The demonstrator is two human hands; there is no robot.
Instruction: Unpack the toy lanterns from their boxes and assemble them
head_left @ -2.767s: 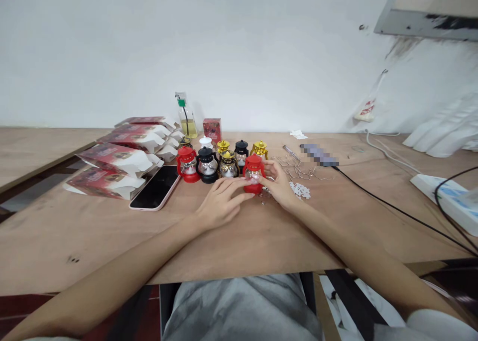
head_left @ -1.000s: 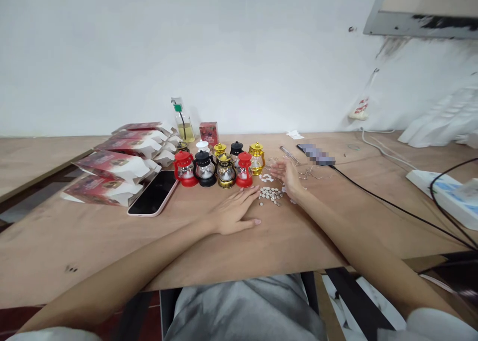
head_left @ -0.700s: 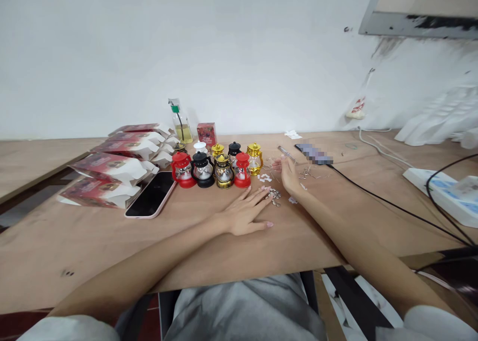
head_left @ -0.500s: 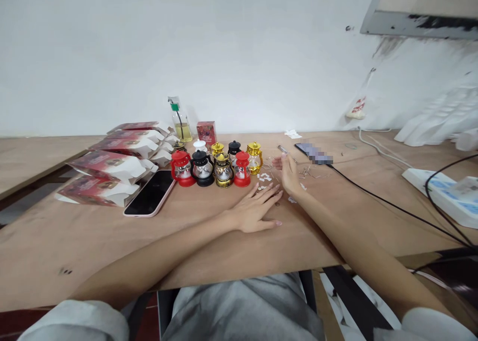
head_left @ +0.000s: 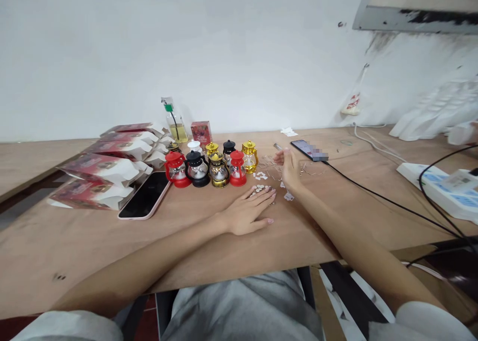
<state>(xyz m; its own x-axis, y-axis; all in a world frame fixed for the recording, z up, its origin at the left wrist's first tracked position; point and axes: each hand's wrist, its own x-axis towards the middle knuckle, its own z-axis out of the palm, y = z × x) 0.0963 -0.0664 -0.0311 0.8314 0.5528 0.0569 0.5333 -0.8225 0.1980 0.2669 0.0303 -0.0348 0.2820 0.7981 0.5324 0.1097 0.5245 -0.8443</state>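
Observation:
My left hand (head_left: 246, 214) lies palm down on the table with its fingers stretched out. Small round pale discs (head_left: 259, 187) show just beyond and under its fingertips. On its edge, my right hand (head_left: 290, 172) stands beside them, fingers extended and a little curved, with nothing visible in it. Around the two hands are small white scraps (head_left: 261, 175) and thin metallic strips (head_left: 308, 170). Left of the hands stand several miniature lanterns, among them a red lantern (head_left: 237, 170), a black lantern (head_left: 197, 170) and a gold lantern (head_left: 249, 158).
Red-and-white cartons (head_left: 100, 168) are stacked at left, next to a pink-edged phone (head_left: 146, 196). A pump bottle (head_left: 175, 124) and a small red box (head_left: 201, 132) stand behind the lanterns. At right are a cabled phone (head_left: 306, 150) and a white power strip (head_left: 436, 189).
The view has shifted slightly. My left fingers have drawn closer together, and more of the round discs show beside them. My right hand keeps nearly the same pose.

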